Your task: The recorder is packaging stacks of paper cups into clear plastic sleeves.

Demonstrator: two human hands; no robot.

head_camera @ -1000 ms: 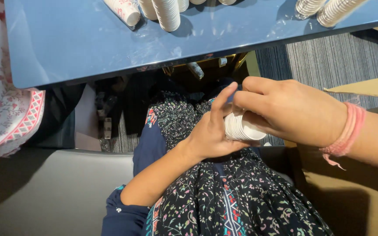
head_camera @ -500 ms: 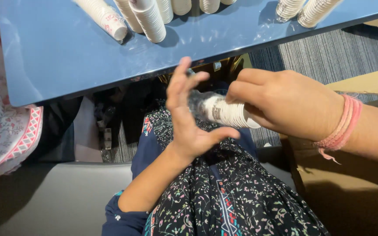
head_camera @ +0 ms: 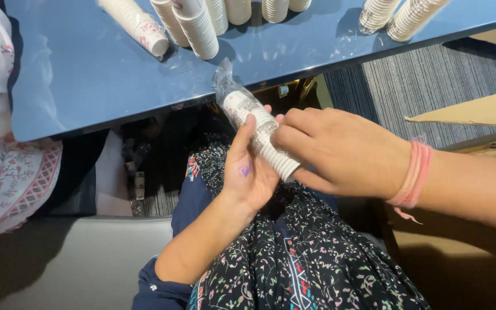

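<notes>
A stack of white paper cups (head_camera: 256,132) in a clear plastic sleeve lies tilted above my lap, its sleeve end reaching up to the blue table's edge. My left hand (head_camera: 248,169) cups the stack from below, thumb along its side. My right hand (head_camera: 340,152), with a pink band on the wrist, grips the stack's lower end from the right.
The blue table (head_camera: 76,74) spans the top, carrying several more sleeved stacks of paper cups (head_camera: 193,26). A person in pale floral cloth (head_camera: 7,172) sits at the left. A cardboard box flap (head_camera: 477,109) juts in at the right over striped carpet.
The cup stack has been drawn out longer and tilted up towards the table. My left hand went from open beside it to cupping it from below.
</notes>
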